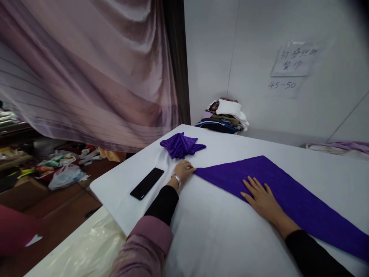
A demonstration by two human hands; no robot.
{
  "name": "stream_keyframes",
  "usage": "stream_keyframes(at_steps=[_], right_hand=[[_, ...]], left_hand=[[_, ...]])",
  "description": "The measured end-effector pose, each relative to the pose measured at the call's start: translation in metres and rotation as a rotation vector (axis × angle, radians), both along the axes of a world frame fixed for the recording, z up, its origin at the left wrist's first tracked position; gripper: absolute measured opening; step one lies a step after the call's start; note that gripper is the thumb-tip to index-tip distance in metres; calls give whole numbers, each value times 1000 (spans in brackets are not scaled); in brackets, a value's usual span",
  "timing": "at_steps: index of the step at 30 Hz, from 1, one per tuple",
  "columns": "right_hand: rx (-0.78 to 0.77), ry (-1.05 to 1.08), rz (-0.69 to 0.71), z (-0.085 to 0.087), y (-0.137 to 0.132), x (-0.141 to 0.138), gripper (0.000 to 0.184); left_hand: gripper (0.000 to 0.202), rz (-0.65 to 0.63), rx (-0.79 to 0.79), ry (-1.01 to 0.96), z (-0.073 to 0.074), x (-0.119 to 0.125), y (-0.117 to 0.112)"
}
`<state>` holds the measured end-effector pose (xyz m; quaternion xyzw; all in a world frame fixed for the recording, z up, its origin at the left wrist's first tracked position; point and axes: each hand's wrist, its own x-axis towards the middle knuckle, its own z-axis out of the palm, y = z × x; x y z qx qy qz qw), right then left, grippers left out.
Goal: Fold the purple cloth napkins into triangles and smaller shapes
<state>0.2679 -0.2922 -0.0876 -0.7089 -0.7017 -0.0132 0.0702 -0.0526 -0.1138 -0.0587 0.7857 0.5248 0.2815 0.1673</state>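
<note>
A purple cloth [288, 192] folded into a long triangle lies flat on the white table [219, 238]. My left hand [183, 170] pinches the cloth's left tip, fingers closed on the corner. My right hand [258, 194] lies flat on the cloth near its lower edge, fingers stretched out. A second purple cloth [181, 145], folded into a flower-like shape, sits just beyond my left hand.
A black phone [147, 183] lies on the table left of my left hand. A pile of folded clothes [223, 115] sits in the far corner against the wall. A curtain [86, 69] hangs at left; below it the floor holds bags and clutter [66, 173].
</note>
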Motion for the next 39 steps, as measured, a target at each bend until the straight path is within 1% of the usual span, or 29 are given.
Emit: stream_keyframes(at_steps=[3, 8, 11, 15, 17, 18, 19, 20, 21, 23, 24, 25, 27, 30, 34, 39], right_hand=[[-22, 5, 2, 2, 1, -1, 64], [-32, 30, 2, 3, 2, -1, 65], [-36, 45, 2, 4, 1, -2, 65], [-44, 75, 0, 8, 1, -4, 66], [-47, 101, 4, 11, 1, -5, 67], [-50, 115, 7, 13, 1, -6, 68], [-52, 129, 11, 14, 1, -6, 68], [-54, 142, 15, 16, 1, -7, 69], [-58, 155, 15, 17, 1, -7, 69], [-70, 177, 10, 20, 1, -8, 70], [-76, 185, 5, 22, 1, -8, 70], [-81, 191, 1, 23, 1, -9, 71], [-88, 201, 3, 24, 1, -9, 70], [-89, 219, 16, 27, 0, -8, 71], [-95, 245, 30, 31, -1, -8, 72], [-100, 271, 13, 37, -3, -7, 73]], left_hand=[[10, 34, 9, 33, -2, 3, -1], [12, 75, 23, 93, -4, 5, 1], [11, 110, 47, 128, -3, 2, 3], [14, 140, 89, 163, 4, -1, 2], [19, 149, 126, 163, 10, 6, -4], [22, 141, 148, 157, 13, 14, -10], [25, 112, 173, 155, 16, 24, -17], [29, 57, 197, 162, 17, 36, -25], [33, -28, 221, 181, 18, 49, -35], [45, -259, 264, 282, 16, 75, -55], [51, -347, 265, 336, 14, 85, -63], [58, -405, 249, 390, 11, 93, -69], [65, -421, 167, 476, 5, 101, -75], [69, -376, 59, 559, -2, 101, -71], [69, -353, 39, 604, -1, 99, -66], [67, -324, 16, 623, 2, 103, -68]])
